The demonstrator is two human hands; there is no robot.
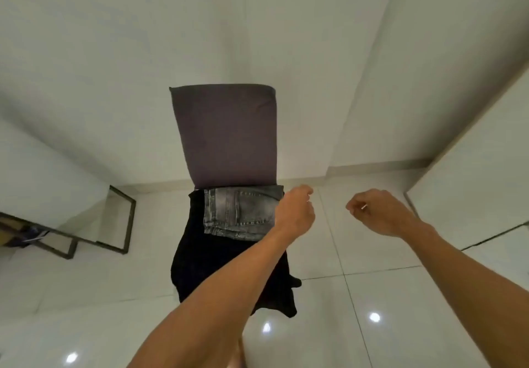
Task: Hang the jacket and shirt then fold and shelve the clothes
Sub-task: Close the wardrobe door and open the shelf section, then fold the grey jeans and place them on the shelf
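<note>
A: Where do the clothes lie?

B: The folded grey jeans (240, 210) lie on top of a black garment (206, 267), right against the foot of the chair's purple-grey backrest (226, 135). The black garment covers the seat and hangs over its near edge, towards the person.

A: And the person's hands?

B: The left hand (294, 213) is at the right edge of the jeans, its forearm reaching across the black garment. Its fingers (303, 191) are curled inward, but the back of the hand hides whether they grip the denim or only rest beside it.

A: The other one?

B: The right hand (380, 213) hangs in the air to the right of the chair, well apart from the clothes, over the white tiled floor (372, 296). Its fingers are curled in towards the palm, and no cloth is in them. A small pale glint shows among them, and what it is cannot be told.

A: Anything else around the chair?

B: A dark metal frame (126, 224) stands on the floor to the left, against the white wall (114, 52). Bright spots of light reflect in the glossy tiles near the person.
</note>
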